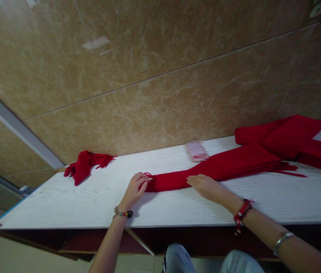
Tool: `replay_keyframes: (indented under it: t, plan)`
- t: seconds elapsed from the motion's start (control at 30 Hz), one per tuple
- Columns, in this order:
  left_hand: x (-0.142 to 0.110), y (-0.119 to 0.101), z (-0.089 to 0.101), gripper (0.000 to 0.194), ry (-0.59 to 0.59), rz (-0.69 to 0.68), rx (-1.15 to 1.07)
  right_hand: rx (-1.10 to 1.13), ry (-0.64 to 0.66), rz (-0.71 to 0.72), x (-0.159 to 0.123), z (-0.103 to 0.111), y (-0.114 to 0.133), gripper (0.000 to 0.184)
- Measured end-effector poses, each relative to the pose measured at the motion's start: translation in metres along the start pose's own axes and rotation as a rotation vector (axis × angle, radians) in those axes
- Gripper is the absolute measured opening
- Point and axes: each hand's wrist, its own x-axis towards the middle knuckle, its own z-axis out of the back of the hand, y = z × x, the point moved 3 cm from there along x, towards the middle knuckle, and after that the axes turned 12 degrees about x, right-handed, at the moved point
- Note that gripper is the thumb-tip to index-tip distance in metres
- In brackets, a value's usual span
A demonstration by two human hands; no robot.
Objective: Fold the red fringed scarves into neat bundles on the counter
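Observation:
A long red scarf (234, 165) lies stretched across the white table (63, 204), folded lengthwise. My left hand (134, 189) pinches its fringed left end, fingers curled on the cloth. My right hand (205, 186) lies flat and open on the scarf a little to the right, pressing it to the table. More red scarf cloth (288, 136) is piled at the far right.
A second red scarf (83, 167) lies bunched at the table's back left by the tan tiled wall (149, 76). A small pink object (196, 151) rests at the back near the wall. My knees (200, 261) show below the table's front edge.

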Motion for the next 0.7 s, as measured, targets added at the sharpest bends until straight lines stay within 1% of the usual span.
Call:
replay_keyframes:
  t: [0.07,0.1,0.13,0.17,0.2,0.3,0.33,0.37,0.4,0.43,0.47,0.53,0.57,0.6,0.63,0.67,0.7]
  plan:
    - [-0.001,-0.009,-0.003,0.022,0.129,-0.132,-0.017,0.001,0.001,-0.002,0.0,0.001,0.001,0.035]
    - [-0.003,-0.008,-0.004,0.021,0.172,-0.152,0.017,0.001,0.004,-0.004,0.0,0.002,0.001,0.036]
    - [-0.006,-0.003,-0.005,0.021,0.192,-0.141,0.071,0.002,0.009,-0.007,0.0,0.002,0.001,0.036]
    - [-0.009,0.005,-0.005,0.023,0.19,-0.098,0.139,0.003,0.014,-0.01,0.0,0.002,0.001,0.036]
    - [-0.013,0.016,-0.004,0.026,0.169,-0.025,0.216,0.004,0.02,-0.013,0.0,0.002,0.001,0.036]
    - [-0.026,0.048,0.002,0.033,0.083,0.266,0.43,-0.002,0.037,-0.009,0.0,0.001,0.001,0.038]
    - [-0.029,0.054,0.004,0.035,0.058,0.332,0.462,-0.005,0.038,-0.006,0.0,0.001,0.001,0.038]
    - [-0.03,0.055,0.006,0.035,0.035,0.353,0.46,-0.008,0.037,-0.003,0.0,0.0,0.001,0.039]
    - [-0.028,0.052,0.007,0.033,0.02,0.32,0.424,-0.011,0.035,0.001,0.0,-0.001,0.0,0.039]
    - [-0.025,0.045,0.007,0.031,0.015,0.243,0.364,-0.014,0.031,0.004,-0.001,-0.002,0.0,0.039]
    - [-0.021,0.036,0.006,0.027,0.025,0.135,0.297,-0.015,0.026,0.005,-0.001,-0.002,0.0,0.039]
    - [-0.013,0.016,0.003,0.024,0.093,-0.092,0.193,-0.013,0.019,0.005,-0.002,-0.004,-0.001,0.039]
    - [-0.01,0.008,0.0,0.027,0.139,-0.171,0.17,-0.01,0.017,0.004,-0.002,-0.004,-0.001,0.039]
    - [-0.007,0.004,-0.002,0.029,0.181,-0.212,0.171,-0.007,0.017,0.004,-0.002,-0.004,-0.002,0.039]
    - [-0.005,0.004,-0.004,0.03,0.212,-0.214,0.193,-0.004,0.019,0.004,-0.002,-0.004,-0.002,0.039]
    - [-0.004,0.007,-0.006,0.028,0.229,-0.179,0.231,-0.002,0.023,0.005,-0.002,-0.004,-0.001,0.039]
    - [-0.004,0.013,-0.007,0.025,0.232,-0.113,0.286,-0.001,0.025,0.004,-0.001,-0.003,-0.001,0.038]
